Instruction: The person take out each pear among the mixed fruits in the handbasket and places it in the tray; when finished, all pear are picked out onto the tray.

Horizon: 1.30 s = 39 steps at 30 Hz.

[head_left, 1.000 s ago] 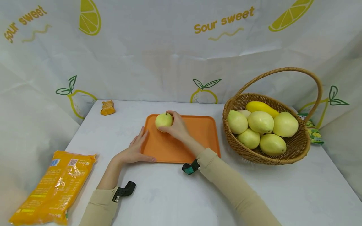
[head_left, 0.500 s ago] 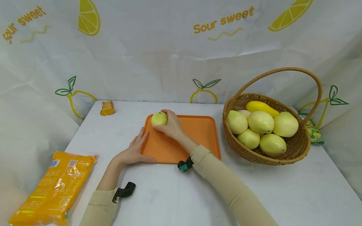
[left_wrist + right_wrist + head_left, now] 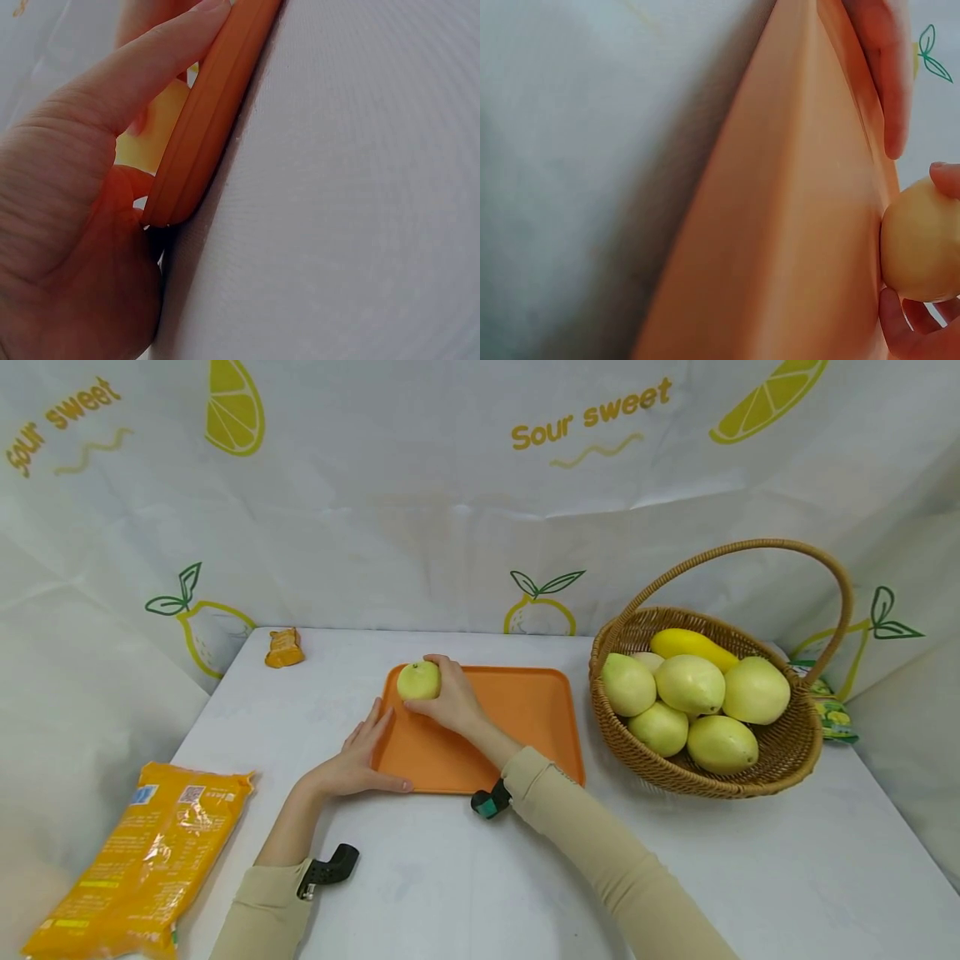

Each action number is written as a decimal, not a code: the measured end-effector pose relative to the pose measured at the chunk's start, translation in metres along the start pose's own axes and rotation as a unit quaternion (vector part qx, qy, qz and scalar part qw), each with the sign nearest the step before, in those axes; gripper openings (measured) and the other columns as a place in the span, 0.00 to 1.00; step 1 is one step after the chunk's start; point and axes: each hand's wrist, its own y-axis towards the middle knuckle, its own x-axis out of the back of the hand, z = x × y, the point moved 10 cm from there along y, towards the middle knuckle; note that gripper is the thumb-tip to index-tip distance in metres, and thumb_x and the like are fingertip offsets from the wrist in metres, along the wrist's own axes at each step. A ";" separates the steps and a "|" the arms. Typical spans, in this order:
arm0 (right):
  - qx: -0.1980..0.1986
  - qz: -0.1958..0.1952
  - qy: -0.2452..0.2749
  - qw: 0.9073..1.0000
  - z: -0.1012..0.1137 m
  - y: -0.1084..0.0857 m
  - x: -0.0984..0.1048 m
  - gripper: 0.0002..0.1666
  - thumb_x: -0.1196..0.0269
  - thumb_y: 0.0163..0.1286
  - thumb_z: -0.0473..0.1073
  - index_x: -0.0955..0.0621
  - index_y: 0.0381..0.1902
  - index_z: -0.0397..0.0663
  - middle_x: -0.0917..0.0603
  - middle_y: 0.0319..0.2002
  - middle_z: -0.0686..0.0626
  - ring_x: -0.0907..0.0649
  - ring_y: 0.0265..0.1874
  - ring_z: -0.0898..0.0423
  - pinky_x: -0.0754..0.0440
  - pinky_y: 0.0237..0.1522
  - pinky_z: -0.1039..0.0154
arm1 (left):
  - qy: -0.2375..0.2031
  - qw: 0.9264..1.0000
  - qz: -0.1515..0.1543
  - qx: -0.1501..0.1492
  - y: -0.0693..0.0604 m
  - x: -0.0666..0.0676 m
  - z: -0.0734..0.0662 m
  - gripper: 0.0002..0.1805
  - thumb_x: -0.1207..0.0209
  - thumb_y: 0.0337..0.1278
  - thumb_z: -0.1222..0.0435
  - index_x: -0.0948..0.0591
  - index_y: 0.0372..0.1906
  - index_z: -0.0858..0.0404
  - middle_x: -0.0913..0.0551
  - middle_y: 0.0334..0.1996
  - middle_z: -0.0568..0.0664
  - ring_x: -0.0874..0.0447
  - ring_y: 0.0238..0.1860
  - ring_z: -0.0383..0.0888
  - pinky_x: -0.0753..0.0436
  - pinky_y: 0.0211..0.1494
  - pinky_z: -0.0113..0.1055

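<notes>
In the head view my right hand (image 3: 453,700) grips a round yellow-green fruit (image 3: 417,682) with a short stem, thumb at its near side and fingers round its far right side. The fruit is at the back left corner of an orange tray (image 3: 480,752). In the right wrist view the fruit (image 3: 922,244) appears to touch the tray's surface. My left hand (image 3: 358,762) rests at the tray's front left corner, its fingers straight along the left edge and its thumb along the front rim. The left wrist view shows that thumb (image 3: 142,67) against the tray's rim (image 3: 202,127).
A wicker basket (image 3: 795,752) with a tall handle stands right of the tray, holding several pale green fruits and a long yellow one (image 3: 693,647). A green packet (image 3: 832,718) lies behind it. An orange bag (image 3: 142,860) lies front left, a small orange packet (image 3: 285,647) back left.
My right hand has moved left with the fruit, from nearer the tray's middle to its back left corner, slowing and dipping slightly at the end. The left hand has stayed in place.
</notes>
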 end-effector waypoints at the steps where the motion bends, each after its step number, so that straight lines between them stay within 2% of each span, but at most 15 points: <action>1: -0.001 0.000 0.001 1.000 0.000 0.000 0.000 0.48 0.26 0.58 0.48 0.37 0.70 0.46 0.31 0.64 0.43 0.27 0.58 0.48 0.30 0.63 0.50 | 0.000 1.000 0.000 -0.001 0.000 0.000 0.000 0.69 0.27 0.42 0.44 0.63 0.79 0.56 0.78 0.76 0.47 0.75 0.74 0.65 0.62 0.67 0.71; 6: -0.003 0.012 0.003 1.000 -0.003 0.000 -0.001 0.51 0.25 0.56 0.49 0.39 0.71 0.45 0.31 0.64 0.41 0.28 0.59 0.46 0.31 0.64 0.49 | 0.004 1.000 0.001 -0.004 0.000 0.000 0.000 0.69 0.27 0.43 0.44 0.63 0.79 0.57 0.78 0.76 0.48 0.75 0.74 0.66 0.63 0.67 0.71; 10: -0.010 0.036 0.030 0.999 -0.011 0.001 -0.002 0.55 0.25 0.55 0.47 0.42 0.73 0.43 0.33 0.67 0.41 0.28 0.62 0.46 0.32 0.65 0.50 | 0.008 1.000 -0.001 -0.006 -0.001 0.001 -0.001 0.69 0.27 0.42 0.43 0.63 0.79 0.57 0.78 0.76 0.47 0.75 0.74 0.65 0.63 0.68 0.70; 13: -0.018 0.055 0.060 0.997 -0.016 0.000 -0.001 0.53 0.26 0.56 0.43 0.42 0.73 0.42 0.33 0.68 0.42 0.28 0.62 0.47 0.31 0.65 0.52 | 0.009 1.000 -0.004 -0.008 -0.001 0.001 -0.001 0.70 0.27 0.41 0.42 0.63 0.79 0.56 0.78 0.76 0.46 0.75 0.74 0.64 0.63 0.68 0.69; 17: -0.021 0.074 0.058 0.995 -0.019 -0.001 0.000 0.50 0.27 0.57 0.42 0.40 0.72 0.42 0.31 0.67 0.42 0.28 0.62 0.48 0.31 0.65 0.53 | 0.010 1.000 -0.004 -0.013 -0.001 0.001 -0.002 0.69 0.27 0.41 0.43 0.63 0.79 0.56 0.77 0.77 0.47 0.74 0.74 0.64 0.63 0.69 0.68; 27: -0.025 0.048 0.020 0.998 -0.020 0.000 0.000 0.50 0.24 0.56 0.45 0.37 0.70 0.41 0.28 0.65 0.41 0.26 0.61 0.47 0.28 0.62 0.54 | 0.008 1.000 -0.002 -0.011 -0.001 0.001 -0.001 0.69 0.27 0.42 0.43 0.63 0.79 0.57 0.78 0.76 0.48 0.75 0.74 0.65 0.63 0.68 0.69; 32: -0.032 0.040 0.008 0.999 -0.021 -0.001 -0.001 0.49 0.25 0.56 0.46 0.37 0.69 0.39 0.29 0.65 0.41 0.27 0.62 0.48 0.31 0.64 0.53 | 0.008 1.000 -0.004 -0.010 -0.001 0.001 -0.001 0.69 0.27 0.42 0.43 0.63 0.79 0.56 0.77 0.77 0.47 0.75 0.74 0.64 0.63 0.68 0.69; 35: -0.031 0.043 0.016 0.998 -0.021 -0.002 -0.001 0.48 0.25 0.57 0.44 0.37 0.69 0.39 0.29 0.65 0.41 0.28 0.63 0.47 0.31 0.65 0.53 | 0.004 1.000 -0.004 -0.010 -0.002 0.001 -0.003 0.69 0.27 0.41 0.43 0.63 0.79 0.56 0.77 0.77 0.47 0.75 0.74 0.65 0.63 0.67 0.70; 39: -0.034 0.053 0.052 0.997 -0.021 -0.005 0.000 0.47 0.27 0.58 0.39 0.38 0.70 0.39 0.29 0.65 0.41 0.26 0.61 0.47 0.29 0.63 0.55 | 0.002 1.000 -0.003 -0.011 -0.002 0.001 -0.003 0.69 0.27 0.41 0.43 0.63 0.79 0.56 0.77 0.76 0.47 0.75 0.74 0.64 0.63 0.68 0.70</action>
